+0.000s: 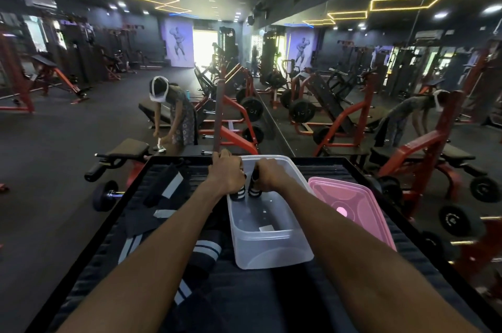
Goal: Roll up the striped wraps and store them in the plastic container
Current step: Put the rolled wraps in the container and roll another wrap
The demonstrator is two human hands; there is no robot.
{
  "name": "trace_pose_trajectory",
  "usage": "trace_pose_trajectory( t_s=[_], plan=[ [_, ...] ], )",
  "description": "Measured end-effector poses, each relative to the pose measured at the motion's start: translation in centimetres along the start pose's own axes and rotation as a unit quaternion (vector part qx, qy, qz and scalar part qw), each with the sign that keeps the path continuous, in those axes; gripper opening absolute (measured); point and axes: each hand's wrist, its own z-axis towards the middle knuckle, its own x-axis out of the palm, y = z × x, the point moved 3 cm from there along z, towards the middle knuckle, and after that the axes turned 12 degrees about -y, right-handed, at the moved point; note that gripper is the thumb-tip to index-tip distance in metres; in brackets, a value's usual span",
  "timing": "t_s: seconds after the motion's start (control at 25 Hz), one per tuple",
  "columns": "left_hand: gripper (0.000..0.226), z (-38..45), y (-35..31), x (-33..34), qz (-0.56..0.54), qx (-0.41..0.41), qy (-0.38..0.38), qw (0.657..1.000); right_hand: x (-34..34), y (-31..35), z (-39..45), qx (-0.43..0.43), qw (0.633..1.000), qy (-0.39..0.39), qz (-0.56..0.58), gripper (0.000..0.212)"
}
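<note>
Head view of a gym bench top covered in dark, ribbed padding (320, 302) with a raised black edge. The left hand (226, 173) curls its fingers round a rolled striped wrap (237, 193), a short cylinder of black woven fabric banded with white stripes, held upright inside the far end of the plastic container (271, 254). The right hand (269, 173) grips a second rolled wrap (255, 191) of the same make, just beside the first; the two rolls stand side by side and nearly touch. The container is a translucent, rounded-corner rectangular tub of smooth, cloudy plastic, with a small pale label on its floor whose writing is too small to read. Its pink lid (353, 213), glossy and moulded with concentric oval ridges, lies tilted against the container's right side. Left of the container, unrolled wraps (163, 191) lie flat on the padding: long black strips with grey-white stripes and patches. No brand marks are legible. Behind, red-framed weight machines (233, 126) and a mirrored wall (380, 61) stand.
</note>
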Motion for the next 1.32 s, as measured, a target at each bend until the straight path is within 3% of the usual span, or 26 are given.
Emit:
trace_pose_trajectory(
  t_s=[0.2,0.4,0.56,0.68,0.92,1.08,1.32],
  plan=[
    [0.027,0.2,-0.6,0.2,0.007,0.025,-0.023,0.999,0.8,0.7,0.9,-0.011,1.0,0.002,0.008,0.019],
    [0.027,0.1,-0.4,0.1,0.001,0.032,-0.027,0.999,0.8,0.7,1.0,-0.031,0.999,0.008,0.011,0.01],
    [0.026,0.0,-0.4,0.0,-0.005,0.037,-0.036,0.999,0.7,0.8,0.9,-0.031,1.0,0.005,-0.005,0.025],
    [0.025,-0.1,-0.3,0.0,-0.01,0.036,-0.04,0.998,0.8,0.9,0.8,-0.041,0.999,0.01,-0.004,0.016],
    [0.025,0.0,0.0,0.0,-0.042,0.024,-0.056,0.997,0.3,0.7,0.8,-0.033,0.999,0.004,0.027,0.024],
    [0.026,-0.2,0.1,-0.6,-0.073,0.012,-0.07,0.995,-0.5,0.1,0.6,-0.029,0.998,0.008,0.049,0.042],
    [0.031,-0.8,0.5,-2.2,-0.109,-0.001,-0.069,0.992,-1.2,-0.5,-0.1,-0.022,0.998,-0.001,0.05,0.036]
  ],
)
